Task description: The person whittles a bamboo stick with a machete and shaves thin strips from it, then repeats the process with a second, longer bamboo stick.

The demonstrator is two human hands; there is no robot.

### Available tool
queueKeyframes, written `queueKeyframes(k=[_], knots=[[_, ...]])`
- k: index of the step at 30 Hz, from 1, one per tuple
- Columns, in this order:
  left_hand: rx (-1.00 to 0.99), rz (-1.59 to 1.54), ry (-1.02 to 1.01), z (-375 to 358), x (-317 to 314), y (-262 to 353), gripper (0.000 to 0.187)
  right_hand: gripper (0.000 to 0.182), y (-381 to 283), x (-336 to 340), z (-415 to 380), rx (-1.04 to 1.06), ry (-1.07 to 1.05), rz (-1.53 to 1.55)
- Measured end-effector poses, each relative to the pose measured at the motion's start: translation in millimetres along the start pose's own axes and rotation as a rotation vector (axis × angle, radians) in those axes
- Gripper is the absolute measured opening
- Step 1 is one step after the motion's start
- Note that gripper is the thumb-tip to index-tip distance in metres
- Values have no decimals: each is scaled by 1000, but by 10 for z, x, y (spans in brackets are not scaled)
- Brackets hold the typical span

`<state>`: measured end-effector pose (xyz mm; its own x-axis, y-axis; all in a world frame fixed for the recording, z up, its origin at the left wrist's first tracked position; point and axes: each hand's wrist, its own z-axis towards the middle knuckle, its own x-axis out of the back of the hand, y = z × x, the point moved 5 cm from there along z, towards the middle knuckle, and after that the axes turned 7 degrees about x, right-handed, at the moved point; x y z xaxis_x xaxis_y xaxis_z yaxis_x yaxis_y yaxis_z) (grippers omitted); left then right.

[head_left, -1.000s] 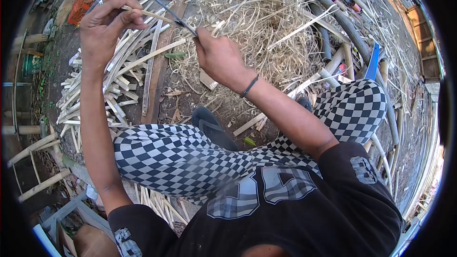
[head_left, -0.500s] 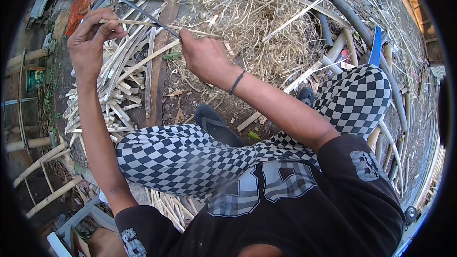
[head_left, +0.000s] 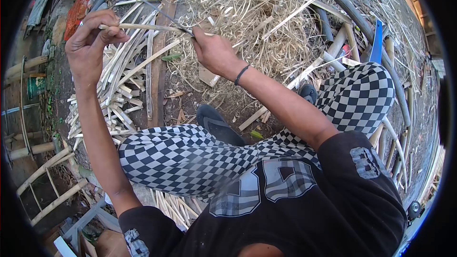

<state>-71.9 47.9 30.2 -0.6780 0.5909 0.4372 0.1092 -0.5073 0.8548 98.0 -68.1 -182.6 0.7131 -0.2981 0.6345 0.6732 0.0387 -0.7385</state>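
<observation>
My left hand (head_left: 93, 35) is closed, its thumb and fingers pinching the end of a thin pale bamboo strip (head_left: 147, 27). The strip runs roughly level to the right, toward my other hand. My right hand (head_left: 216, 54) is wrapped round the near end of a long, narrow, dark-bladed knife (head_left: 159, 11), whose handle my fingers hide. From that fist the blade slants up and to the left. Near the fist the knife meets the strip; exactly how they touch is hard to make out.
Curly bamboo shavings (head_left: 247, 14) heap up ahead of me. Beside them lie a wooden plank (head_left: 159, 66) and a pile of split bamboo pieces (head_left: 114, 100). A blue saw (head_left: 377, 43) stands by my right knee, near thick poles (head_left: 345, 4). An orange basket (head_left: 78, 16) sits far left.
My right hand has shifted right with the knife, the blade's crossing point sliding along the strip away from my left hand. My left hand has barely moved.
</observation>
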Motion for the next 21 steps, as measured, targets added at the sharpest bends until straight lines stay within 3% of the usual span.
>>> queueKeyframes(k=[1, 4, 5, 8, 12, 14, 18, 20, 21], knots=[[-25, -16, -29, 3, -17, 23, 13, 16, -106, 65, 21, 161, 89, 44], [-46, -27, -64, 30, -47, 36, 13, 18, 336, -173, -218, 177, 146, 162], [-41, -19, -63, 10, -57, 44, 13, 18, 676, -401, -352, -48, 44, 94], [-24, -45, -71, -30, -39, 6, 13, 17, 1347, -734, -519, -184, -23, -79], [2, -15, -35, -23, 11, -41, 14, 17, 511, -294, -138, -259, -143, -58], [7, 3, -37, -48, 8, -15, 14, 20, 108, -98, -68, -101, -129, 19], [15, 18, -42, -47, 36, -15, 14, 20, 640, -387, -296, -8, -57, 123], [36, 34, -48, -60, 75, -68, 14, 23, 1374, -693, -513, -354, -157, 13], [34, 41, -21, -76, 96, -115, 15, 23, 1320, -647, -435, -353, -149, 17]])
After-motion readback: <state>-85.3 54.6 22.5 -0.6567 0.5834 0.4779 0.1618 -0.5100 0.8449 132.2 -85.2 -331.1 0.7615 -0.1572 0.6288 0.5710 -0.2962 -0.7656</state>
